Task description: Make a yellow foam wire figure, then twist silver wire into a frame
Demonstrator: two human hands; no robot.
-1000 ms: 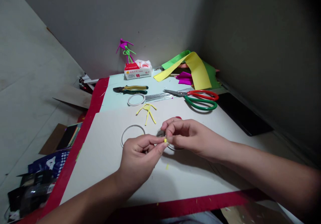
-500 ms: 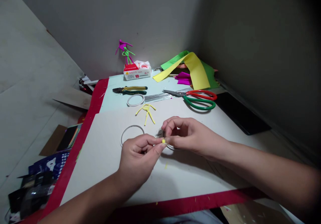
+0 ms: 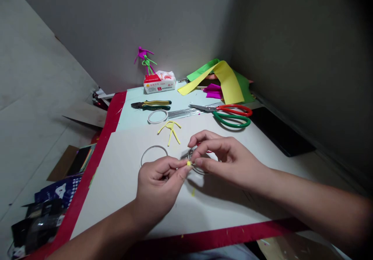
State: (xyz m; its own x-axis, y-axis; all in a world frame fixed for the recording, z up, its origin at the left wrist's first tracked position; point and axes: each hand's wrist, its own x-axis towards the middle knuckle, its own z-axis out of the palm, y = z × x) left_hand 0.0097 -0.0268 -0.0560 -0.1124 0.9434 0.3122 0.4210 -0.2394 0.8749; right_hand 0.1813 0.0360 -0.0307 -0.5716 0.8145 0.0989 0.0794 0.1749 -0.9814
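My left hand [image 3: 159,184] is closed, with thumb and index finger pinching a small yellow ball [image 3: 189,163]. Close against the ball's right side, the thumb and index fingertip of my right hand [image 3: 224,157] come nearly together. Whatever is between them is too small to make out; its other fingers are loosely curled. Behind the hands, a yellow stick figure [image 3: 171,131] without a head lies on the white board. A thin wire ring [image 3: 154,146] lies behind my left hand, and a dark ring-shaped coil [image 3: 201,171] is partly hidden under my right hand.
Scissors [image 3: 231,114] with red and green handles lie beyond the hands, beside thin wires [image 3: 186,112], a white ring [image 3: 157,116] and pliers [image 3: 151,104]. Farther back are a tissue pack [image 3: 159,83], two figures and coloured paper strips [image 3: 231,81]. A black phone-like slab [image 3: 281,132] is at right.
My right hand has drawn slightly right and its fingers have loosened, uncovering more of the coil beneath. My left hand still pinches the yellow ball, nearly in place.
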